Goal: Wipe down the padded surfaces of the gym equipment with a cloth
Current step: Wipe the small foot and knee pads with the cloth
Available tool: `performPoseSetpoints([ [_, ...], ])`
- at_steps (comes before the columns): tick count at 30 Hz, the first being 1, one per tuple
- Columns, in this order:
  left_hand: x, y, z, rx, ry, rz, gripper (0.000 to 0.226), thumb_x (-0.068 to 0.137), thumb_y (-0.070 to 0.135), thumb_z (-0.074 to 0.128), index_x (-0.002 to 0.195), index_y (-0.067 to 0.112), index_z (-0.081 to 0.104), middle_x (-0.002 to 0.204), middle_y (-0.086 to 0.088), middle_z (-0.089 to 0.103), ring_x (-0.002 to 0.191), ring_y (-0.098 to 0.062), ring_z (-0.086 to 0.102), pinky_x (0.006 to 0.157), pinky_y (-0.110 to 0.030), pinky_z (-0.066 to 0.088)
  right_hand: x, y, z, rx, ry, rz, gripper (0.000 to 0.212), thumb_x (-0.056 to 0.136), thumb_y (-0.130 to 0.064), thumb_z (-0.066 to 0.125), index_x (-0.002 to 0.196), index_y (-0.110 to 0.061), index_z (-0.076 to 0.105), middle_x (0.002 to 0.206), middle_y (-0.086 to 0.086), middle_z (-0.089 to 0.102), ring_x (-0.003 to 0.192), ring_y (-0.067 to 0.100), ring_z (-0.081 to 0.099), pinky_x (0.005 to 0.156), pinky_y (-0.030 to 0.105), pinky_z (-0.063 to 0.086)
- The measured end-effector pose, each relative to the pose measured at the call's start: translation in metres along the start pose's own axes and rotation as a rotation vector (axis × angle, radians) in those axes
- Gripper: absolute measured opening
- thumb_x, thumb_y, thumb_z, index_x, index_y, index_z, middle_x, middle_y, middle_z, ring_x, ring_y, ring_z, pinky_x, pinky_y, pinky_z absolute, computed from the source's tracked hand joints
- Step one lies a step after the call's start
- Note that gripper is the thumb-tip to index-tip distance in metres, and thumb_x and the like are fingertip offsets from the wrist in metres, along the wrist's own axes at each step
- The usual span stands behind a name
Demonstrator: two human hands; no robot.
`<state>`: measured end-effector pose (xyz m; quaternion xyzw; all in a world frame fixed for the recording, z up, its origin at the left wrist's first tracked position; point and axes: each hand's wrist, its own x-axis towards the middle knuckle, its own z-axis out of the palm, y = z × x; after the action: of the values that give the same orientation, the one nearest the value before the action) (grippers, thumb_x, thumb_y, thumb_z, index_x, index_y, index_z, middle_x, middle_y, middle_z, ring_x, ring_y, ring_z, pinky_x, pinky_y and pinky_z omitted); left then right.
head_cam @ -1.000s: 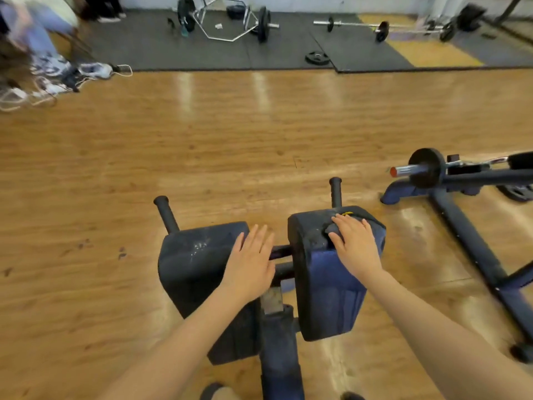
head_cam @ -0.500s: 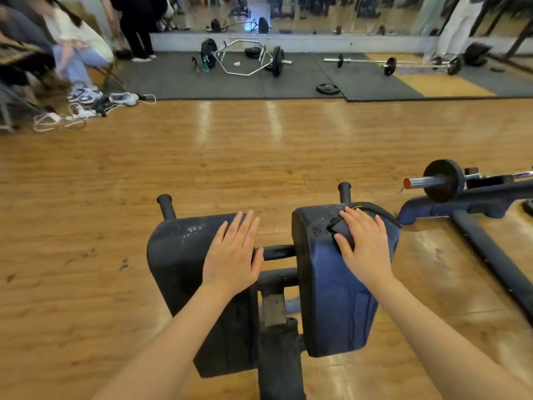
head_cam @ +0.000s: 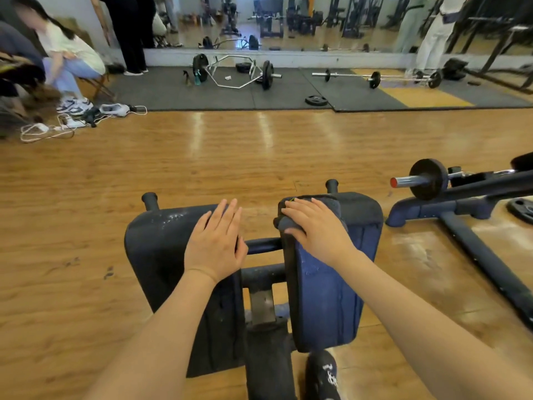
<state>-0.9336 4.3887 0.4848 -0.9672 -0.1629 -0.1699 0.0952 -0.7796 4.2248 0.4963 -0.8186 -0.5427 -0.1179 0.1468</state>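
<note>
Two dark padded cushions sit side by side on a machine frame below me. My left hand rests flat, fingers straight, on the inner edge of the left pad, which shows wet spots. A dark cloth lies over the top inner corner of the right pad. My right hand presses down on that cloth with fingers spread and nearly straight. The cloth's near part is hidden under the palm.
Two handle posts stick up behind the pads. A plate-loaded machine frame stands to the right. Barbells and a hex bar lie on black mats by the mirror. People sit at far left beside shoes and cables. My shoe shows below.
My right hand has slid the cloth left, from the pad's middle top to its inner corner. My left hand has shifted slightly on the left pad. The camera has tilted up.
</note>
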Motion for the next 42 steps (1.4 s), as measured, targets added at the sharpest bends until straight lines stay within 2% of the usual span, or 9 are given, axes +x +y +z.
performPoseSetpoints([
  [6,0.000,0.000,-0.001,0.004,-0.007,-0.013,0.058,0.086,0.033,0.031,0.127,0.002,0.057,0.134,-0.014,0.055,0.125,-0.027,0.051,0.104,-0.040,0.037,-0.033,0.062,-0.033,0.098,0.062,0.339,0.038,0.087,0.003,0.053,0.124,-0.005,0.056,0.132,0.011,0.055,0.129,0.027,0.044,0.110,0.037,0.019],
  [10,0.000,0.000,-0.002,-0.020,-0.008,-0.009,0.057,0.085,0.032,0.032,0.124,0.002,0.060,0.130,-0.013,0.058,0.121,-0.026,0.055,0.101,-0.041,0.042,-0.005,0.048,-0.046,0.191,0.029,0.346,0.029,0.092,-0.003,0.050,0.120,-0.004,0.058,0.122,0.015,0.059,0.120,0.033,0.048,0.097,0.030,0.030],
  [14,0.000,0.000,0.000,-0.040,0.018,-0.004,0.054,0.084,0.031,0.034,0.121,0.003,0.062,0.126,-0.012,0.061,0.117,-0.025,0.058,0.102,-0.039,0.038,0.025,0.016,-0.031,0.184,-0.163,0.141,0.036,0.095,-0.021,0.049,0.130,-0.013,0.052,0.133,0.002,0.054,0.127,0.018,0.044,0.102,0.025,0.029],
  [18,0.000,-0.001,-0.001,-0.049,0.027,-0.001,0.054,0.084,0.031,0.034,0.119,0.003,0.064,0.124,-0.012,0.063,0.116,-0.024,0.059,0.099,-0.040,0.043,0.012,0.035,-0.039,0.207,-0.171,0.264,0.029,0.095,-0.025,0.048,0.120,-0.015,0.059,0.121,0.002,0.063,0.114,0.022,0.054,0.091,0.033,0.040],
  [24,0.001,0.000,0.003,-0.051,0.004,-0.006,0.055,0.083,0.030,0.032,0.118,0.001,0.064,0.122,-0.015,0.063,0.115,-0.029,0.059,0.098,-0.044,0.045,0.001,0.083,-0.063,0.189,-0.220,0.542,0.024,0.097,-0.022,0.044,0.099,-0.004,0.060,0.095,0.013,0.065,0.092,0.030,0.057,0.067,0.031,0.034],
  [28,0.002,-0.001,0.006,-0.040,0.040,0.014,0.056,0.084,0.029,0.032,0.119,-0.001,0.062,0.122,-0.017,0.063,0.114,-0.031,0.059,0.097,-0.046,0.047,0.041,0.061,-0.059,0.349,-0.227,0.489,0.027,0.098,-0.022,0.044,0.094,0.000,0.058,0.086,0.015,0.062,0.084,0.025,0.055,0.063,0.031,0.031],
  [32,0.001,-0.001,0.007,-0.057,0.046,0.012,0.054,0.084,0.029,0.034,0.119,0.000,0.063,0.122,-0.016,0.063,0.115,-0.030,0.059,0.097,-0.045,0.047,0.063,0.036,-0.041,0.354,-0.520,0.408,0.023,0.096,-0.039,0.042,0.096,-0.024,0.060,0.084,0.008,0.066,0.076,0.018,0.060,0.062,0.022,0.039],
  [35,0.001,-0.002,0.007,-0.052,0.050,0.019,0.054,0.085,0.030,0.033,0.119,0.001,0.063,0.122,-0.016,0.063,0.116,-0.029,0.059,0.098,-0.044,0.047,0.059,0.050,-0.047,0.312,-0.534,0.455,0.016,0.097,-0.039,0.043,0.084,-0.036,0.052,0.074,-0.001,0.061,0.070,0.006,0.054,0.059,0.021,0.034],
  [42,0.001,-0.002,0.007,-0.066,0.062,0.013,0.053,0.084,0.030,0.034,0.117,0.003,0.065,0.121,-0.014,0.064,0.115,-0.028,0.059,0.098,-0.043,0.046,0.045,0.083,-0.062,0.130,-0.453,0.567,0.029,0.098,-0.026,0.044,0.116,-0.011,0.060,0.111,0.015,0.064,0.103,0.029,0.055,0.075,0.029,0.034],
])
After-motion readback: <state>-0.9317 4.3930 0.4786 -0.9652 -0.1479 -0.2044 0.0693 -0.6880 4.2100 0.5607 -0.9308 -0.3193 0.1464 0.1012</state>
